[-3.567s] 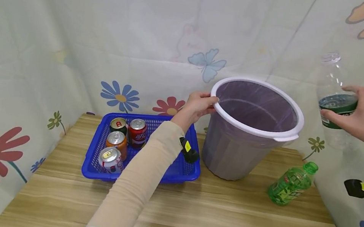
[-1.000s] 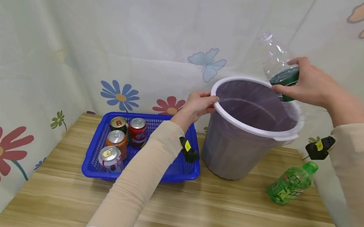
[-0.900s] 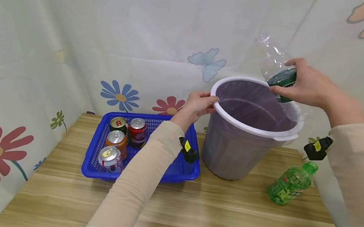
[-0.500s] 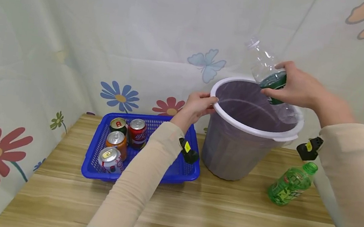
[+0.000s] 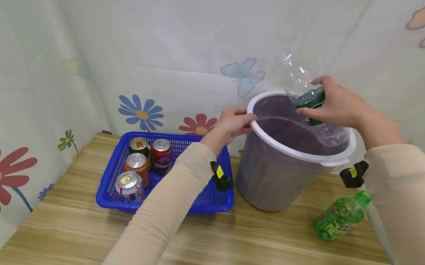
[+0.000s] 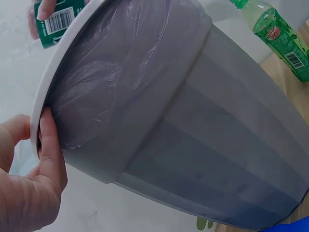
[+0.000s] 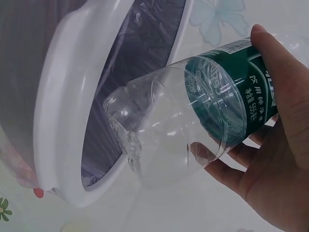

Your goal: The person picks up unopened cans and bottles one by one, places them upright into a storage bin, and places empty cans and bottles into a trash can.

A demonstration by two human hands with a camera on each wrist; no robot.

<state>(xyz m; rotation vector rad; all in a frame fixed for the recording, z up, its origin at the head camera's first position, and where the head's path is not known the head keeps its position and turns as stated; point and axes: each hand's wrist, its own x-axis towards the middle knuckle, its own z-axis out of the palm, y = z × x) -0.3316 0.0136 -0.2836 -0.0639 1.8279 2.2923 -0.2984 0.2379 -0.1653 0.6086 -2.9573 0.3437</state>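
My left hand (image 5: 233, 124) pinches the white rim of a grey trash can (image 5: 271, 176) lined with a thin purple-tinted bag (image 6: 111, 72). The can leans slightly to the right. In my right hand (image 5: 339, 104) is a clear plastic bottle (image 7: 164, 116) with a green label, gripped round its middle. The bottle slants over the can's mouth, its neck up to the left and its base down toward the opening at the right. The right wrist view shows the bottle's base close to the white rim (image 7: 63, 106).
A blue plastic basket (image 5: 106, 201) at the left holds several drink cans (image 5: 137, 165). To the right of the trash can a green bottle (image 5: 340, 216) stands on the wooden table (image 5: 244, 257). A flowered curtain (image 5: 193, 36) hangs behind.
My right hand has carried the clear bottle from the far right leftward over the trash can, tilting it and lowering it a little. My left hand has stayed on the rim.
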